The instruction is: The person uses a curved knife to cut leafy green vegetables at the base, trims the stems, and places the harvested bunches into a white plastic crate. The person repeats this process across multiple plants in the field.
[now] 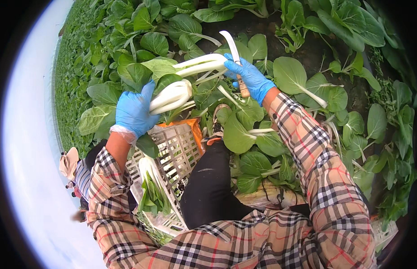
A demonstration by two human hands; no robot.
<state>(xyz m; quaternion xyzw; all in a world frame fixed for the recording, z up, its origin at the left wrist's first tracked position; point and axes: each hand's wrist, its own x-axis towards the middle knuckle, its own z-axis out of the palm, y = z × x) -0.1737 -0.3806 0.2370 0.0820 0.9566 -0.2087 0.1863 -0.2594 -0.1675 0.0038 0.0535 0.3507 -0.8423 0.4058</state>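
Note:
Blue-gloved, my left hand (134,109) grips a bok choy head (173,95) whose white stalks point right and whose green leaves lie behind the fingers. My right hand (250,77), also in a blue glove, is closed around the wooden handle of a curved-blade knife (231,45), the blade pointing up. Its fingers also touch the base of a second bok choy (201,64), whose leaves reach left toward my left hand. Both hands are above the leafy row.
A white plastic crate (176,138) with an orange liner stands by my leg, a cut bok choy (153,188) in it. Loose leaves (240,134) litter the soil around my shoe. Growing greens (154,43) fill the upper left. Other people (82,171) are at the far left.

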